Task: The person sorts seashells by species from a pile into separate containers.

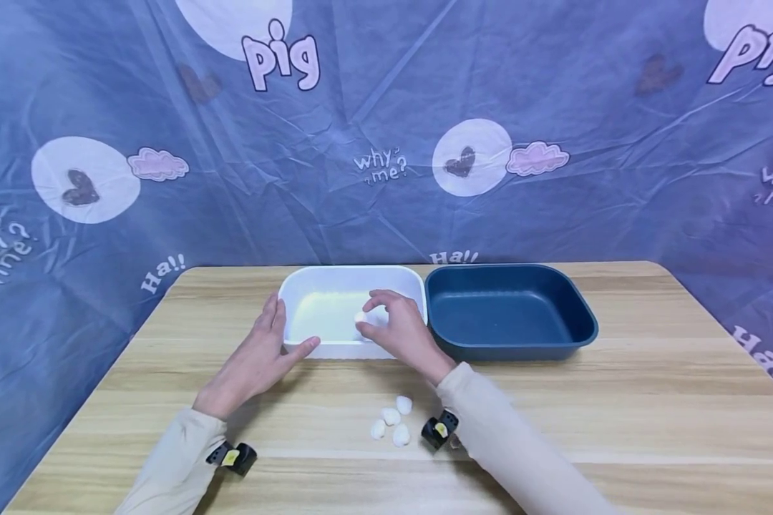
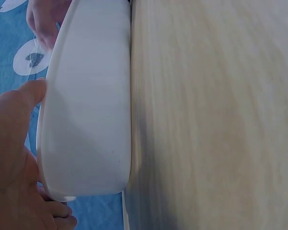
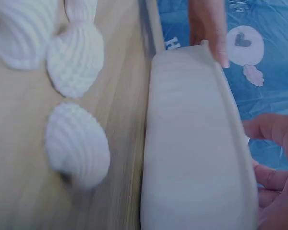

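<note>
Over the white plastic basin (image 1: 348,350), my right hand (image 1: 402,330) pinches a small white seashell (image 1: 360,317) between thumb and fingers. My left hand (image 1: 264,357) holds the basin at its front left corner, thumb on the front rim and fingers along the left side. In the left wrist view, that thumb (image 2: 32,91) touches the rim. Several white ribbed seashells (image 1: 401,435) lie on the table in front of the basin; the right wrist view shows one shell (image 3: 78,146) up close. In that view the basin wall hides most of the pinched shell.
A dark blue basin (image 1: 509,353) stands right beside the white one, to its right. Both are near the back edge of the wooden table (image 1: 322,436). A blue printed cloth (image 1: 361,93) hangs behind the table and at its sides.
</note>
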Motion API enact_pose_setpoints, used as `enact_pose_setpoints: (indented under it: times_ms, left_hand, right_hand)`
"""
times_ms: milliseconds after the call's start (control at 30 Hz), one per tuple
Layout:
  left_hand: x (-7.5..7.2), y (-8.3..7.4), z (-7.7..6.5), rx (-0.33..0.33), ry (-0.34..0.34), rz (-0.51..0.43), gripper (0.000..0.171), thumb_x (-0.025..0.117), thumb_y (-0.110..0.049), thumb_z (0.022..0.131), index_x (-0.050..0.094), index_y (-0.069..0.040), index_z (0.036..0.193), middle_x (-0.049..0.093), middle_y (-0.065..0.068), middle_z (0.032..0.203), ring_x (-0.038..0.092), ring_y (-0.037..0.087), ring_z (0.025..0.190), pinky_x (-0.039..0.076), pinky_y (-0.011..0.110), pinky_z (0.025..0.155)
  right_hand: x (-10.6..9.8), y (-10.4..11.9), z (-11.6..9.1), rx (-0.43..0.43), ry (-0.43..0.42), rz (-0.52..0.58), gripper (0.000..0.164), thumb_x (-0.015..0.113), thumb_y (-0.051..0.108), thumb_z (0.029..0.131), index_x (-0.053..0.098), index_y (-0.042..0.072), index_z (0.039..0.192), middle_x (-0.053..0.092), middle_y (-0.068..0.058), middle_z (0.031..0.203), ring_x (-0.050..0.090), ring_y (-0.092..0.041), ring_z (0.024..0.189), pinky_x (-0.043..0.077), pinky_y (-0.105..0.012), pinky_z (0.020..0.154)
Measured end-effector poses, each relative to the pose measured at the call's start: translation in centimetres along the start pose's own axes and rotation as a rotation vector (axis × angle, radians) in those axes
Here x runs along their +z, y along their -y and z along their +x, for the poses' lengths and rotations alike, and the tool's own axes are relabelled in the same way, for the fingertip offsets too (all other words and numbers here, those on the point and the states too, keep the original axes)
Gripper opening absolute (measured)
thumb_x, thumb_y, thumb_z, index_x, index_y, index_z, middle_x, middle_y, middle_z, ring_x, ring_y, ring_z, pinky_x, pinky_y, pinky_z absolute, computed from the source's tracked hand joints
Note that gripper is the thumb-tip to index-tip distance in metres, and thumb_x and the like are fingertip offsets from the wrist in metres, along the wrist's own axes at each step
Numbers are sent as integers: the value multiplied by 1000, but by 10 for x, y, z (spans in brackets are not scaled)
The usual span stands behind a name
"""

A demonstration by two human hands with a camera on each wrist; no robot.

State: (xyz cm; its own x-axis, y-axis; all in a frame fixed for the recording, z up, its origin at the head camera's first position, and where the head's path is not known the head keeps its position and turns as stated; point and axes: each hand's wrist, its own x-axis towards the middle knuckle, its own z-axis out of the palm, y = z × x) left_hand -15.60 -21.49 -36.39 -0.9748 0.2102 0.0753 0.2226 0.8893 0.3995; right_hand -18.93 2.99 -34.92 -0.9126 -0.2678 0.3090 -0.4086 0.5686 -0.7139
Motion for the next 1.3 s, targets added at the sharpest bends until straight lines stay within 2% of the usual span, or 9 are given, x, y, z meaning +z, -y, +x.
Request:
enact_pose_setpoints:
  times_ms: [100,300,567,900,1000,1200,1300]
  left_hand:
    - [1,1,-1,-1,1,-1,106,41,-68,92,3,13,148,-9,26,157,7,44,143,17,55,115]
    - [2,-1,-1,4,-3,2,105,40,-68,92,4,14,148,-9,27,157,9,46,143,18,55,115]
    - [3,-4,1,-2,0,-6,106,39,-71,91,5,12,148,-9,25,157,8,44,143,17,53,116]
    - [4,-5,3,-6,2,-1,105,39,-69,92,5,13,148,-8,25,157,8,44,143,17,52,116]
    - [4,-4,3,-4,-1,4,105,39,-69,92,6,13,148,-8,26,157,8,44,143,18,52,116]
    - [1,-1,3,-12,-6,18,107,38,-71,91,4,12,148,-8,25,158,7,43,144,17,52,116]
    - [0,0,2,-23,2,14,108,36,-73,90,3,11,149,-9,23,158,6,42,144,15,52,117]
  right_hand:
    - [9,3,8,45,15,-57,19,78,18,80,70,6,92,62,-14,126,55,-29,120,46,-40,101]
    - [21,5,24,86,64,-190,21,77,20,81,68,8,96,64,-8,114,60,-24,101,54,-39,80]
    - [19,1,30,149,85,-183,20,76,18,83,69,7,99,64,-9,114,59,-24,104,53,-40,85]
    - [17,-2,28,141,77,-142,13,72,11,85,71,7,98,65,-11,117,59,-27,110,52,-42,89]
    - [14,-2,26,83,50,-120,12,71,10,86,72,7,97,65,-11,115,59,-28,112,51,-42,92]
    - [-2,-7,12,-176,38,-36,11,69,5,86,71,3,97,67,-10,107,61,-26,106,52,-40,89]
    - [-13,-11,1,-269,59,3,13,69,4,86,70,2,98,67,-10,107,61,-24,104,55,-39,84]
